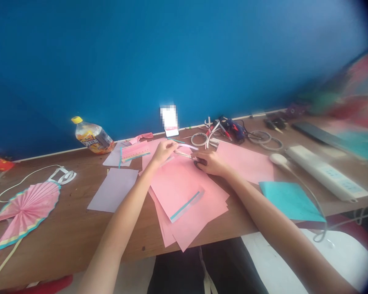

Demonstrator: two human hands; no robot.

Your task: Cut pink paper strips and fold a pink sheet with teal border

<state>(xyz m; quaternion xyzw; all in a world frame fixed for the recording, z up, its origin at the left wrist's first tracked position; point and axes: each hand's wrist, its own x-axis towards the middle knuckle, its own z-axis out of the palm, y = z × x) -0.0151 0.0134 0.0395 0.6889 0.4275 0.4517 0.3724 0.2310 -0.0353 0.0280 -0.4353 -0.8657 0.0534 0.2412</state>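
My left hand is closed in a pinch on one end of a thin pale strip of paper, above the pink sheets. In my right hand is a pair of scissors with dark handles, its blades pointing left toward my left fingers. The blades lie close to the strip; whether they touch it I cannot tell. Below both hands, several overlapping pink sheets are spread on the table. A blue strip with a clear edge lies across the top sheet.
A pink paper fan and a tilted drink bottle are on the left. Lilac paper lies beside my left forearm. Tape rolls, a white power strip and turquoise paper are to the right. A blue wall stands behind.
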